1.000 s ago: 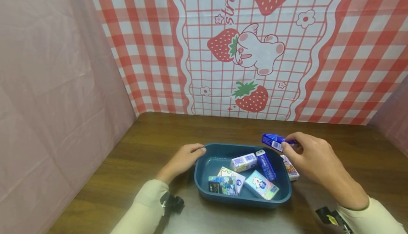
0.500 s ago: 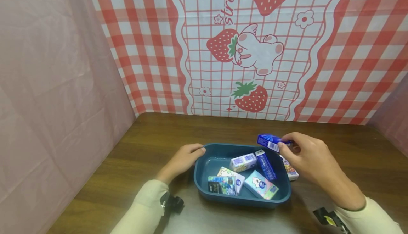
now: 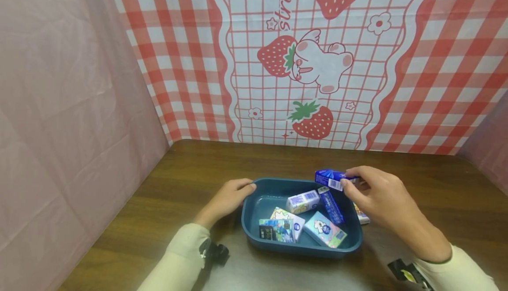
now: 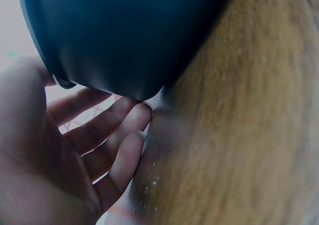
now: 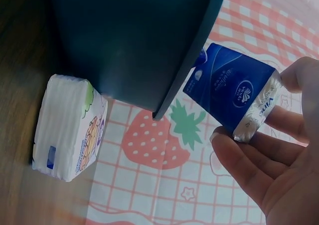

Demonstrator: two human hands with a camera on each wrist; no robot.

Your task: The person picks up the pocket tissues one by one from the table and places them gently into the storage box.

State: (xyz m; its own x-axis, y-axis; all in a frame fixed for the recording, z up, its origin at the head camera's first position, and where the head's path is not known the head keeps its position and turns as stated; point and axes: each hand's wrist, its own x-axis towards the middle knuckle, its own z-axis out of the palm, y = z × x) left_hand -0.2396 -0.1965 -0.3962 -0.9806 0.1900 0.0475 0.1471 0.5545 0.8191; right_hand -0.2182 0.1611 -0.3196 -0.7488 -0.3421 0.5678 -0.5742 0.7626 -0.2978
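A dark teal plastic tub (image 3: pixel 263 208) stands on the table with several small tissue packs in it. My left hand (image 3: pixel 229 197) holds its far left corner, thumb over the rim and fingers against the outer wall. Above the far right corner, my right hand (image 3: pixel 386 200) pinches a blue tissue pack (image 3: pixel 328 178) between thumb and fingers; its silver end faces the palm in the right wrist view. Inside the tub lie a dark blue pack (image 3: pixel 331 207), a white pack (image 3: pixel 303 202), a pastel pack (image 3: pixel 325 230) and a green-blue pack (image 3: pixel 278 230) overlapping a light one.
Outside the tub's right wall, a white tissue pack (image 5: pixel 65 130) rests on the wooden table (image 3: pixel 158 220), partly hidden by my right hand in the head view. A strawberry-print checked cloth (image 3: pixel 278 119) hangs behind the table. A pinkish curtain (image 3: pixel 71 128) hangs on the left.
My right hand has moved a little left with the blue tissue pack, bringing it further over the tub's far rim. My left hand and the tub have stayed put.
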